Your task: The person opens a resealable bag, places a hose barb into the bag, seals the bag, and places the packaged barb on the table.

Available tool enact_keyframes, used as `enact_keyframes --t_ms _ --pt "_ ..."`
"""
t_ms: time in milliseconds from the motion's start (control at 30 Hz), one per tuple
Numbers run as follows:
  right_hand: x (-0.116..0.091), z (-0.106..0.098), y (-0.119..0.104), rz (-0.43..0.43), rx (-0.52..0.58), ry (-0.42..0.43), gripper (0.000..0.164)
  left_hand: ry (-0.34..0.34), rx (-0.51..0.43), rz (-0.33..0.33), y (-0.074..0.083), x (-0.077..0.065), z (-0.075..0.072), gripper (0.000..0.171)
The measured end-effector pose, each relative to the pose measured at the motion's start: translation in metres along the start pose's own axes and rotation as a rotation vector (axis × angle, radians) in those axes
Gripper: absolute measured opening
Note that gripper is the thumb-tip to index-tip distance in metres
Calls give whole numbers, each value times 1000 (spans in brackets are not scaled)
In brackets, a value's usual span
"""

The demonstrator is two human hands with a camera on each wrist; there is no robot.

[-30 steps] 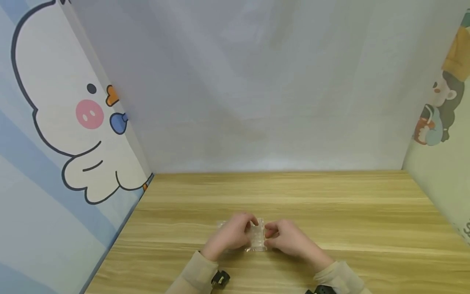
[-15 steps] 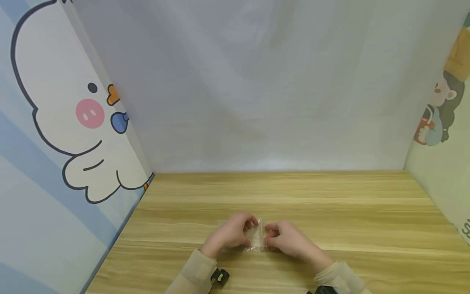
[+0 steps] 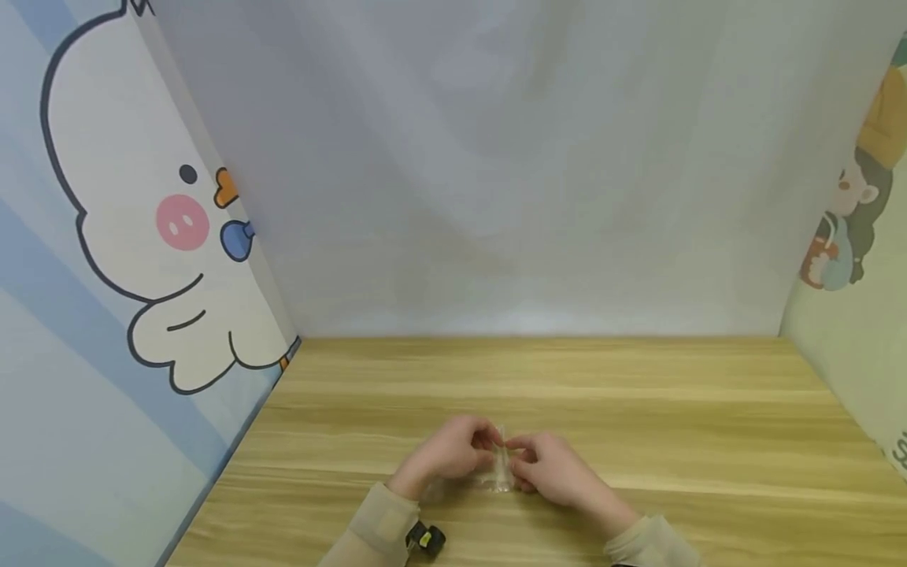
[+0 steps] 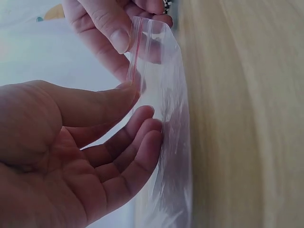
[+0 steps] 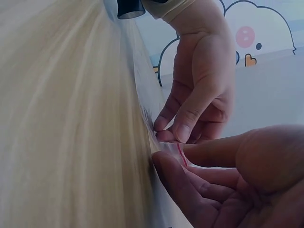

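Observation:
A clear zip-lock bag (image 3: 501,474) with a red line along its mouth lies low over the wooden table, between both hands. In the left wrist view the mouth end of the bag (image 4: 172,85) stands raised from the tabletop. My left hand (image 3: 455,450) pinches the mouth edge between thumb and forefinger, the other fingers curled against the bag's side. At the other end of that edge, my right hand (image 3: 556,471) pinches it with thumb and finger. The right wrist view shows only a small part of the bag (image 5: 172,149), fingers hiding the remainder.
The wood-grain table (image 3: 638,394) spreads around the hands. A pale curtain (image 3: 496,197) hangs behind it, with cartoon-printed panels at the left (image 3: 127,236) and right (image 3: 850,315). A black device (image 3: 426,539) is strapped at the left wrist.
The right hand has come closer to the left, and its fingertips now meet the bag's mouth edge. That edge looks narrower and raised, where it lay flatter before. The head view has shifted slightly.

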State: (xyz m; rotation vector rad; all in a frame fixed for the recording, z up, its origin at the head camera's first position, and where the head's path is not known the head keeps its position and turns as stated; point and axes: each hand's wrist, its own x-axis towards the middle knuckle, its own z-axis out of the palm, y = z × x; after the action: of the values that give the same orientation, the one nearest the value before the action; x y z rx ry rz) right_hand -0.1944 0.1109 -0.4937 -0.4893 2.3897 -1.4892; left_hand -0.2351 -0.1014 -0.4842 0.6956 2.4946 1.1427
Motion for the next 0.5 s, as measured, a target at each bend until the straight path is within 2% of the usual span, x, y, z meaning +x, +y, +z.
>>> enact_keyframes --t_ms 233,500 --pt "-1 5 4 -16 -37 3 45 -23 -74 -16 3 -3 3 25" --pt "-4 4 0 1 -22 30 43 -37 -80 7 5 -2 3 25"
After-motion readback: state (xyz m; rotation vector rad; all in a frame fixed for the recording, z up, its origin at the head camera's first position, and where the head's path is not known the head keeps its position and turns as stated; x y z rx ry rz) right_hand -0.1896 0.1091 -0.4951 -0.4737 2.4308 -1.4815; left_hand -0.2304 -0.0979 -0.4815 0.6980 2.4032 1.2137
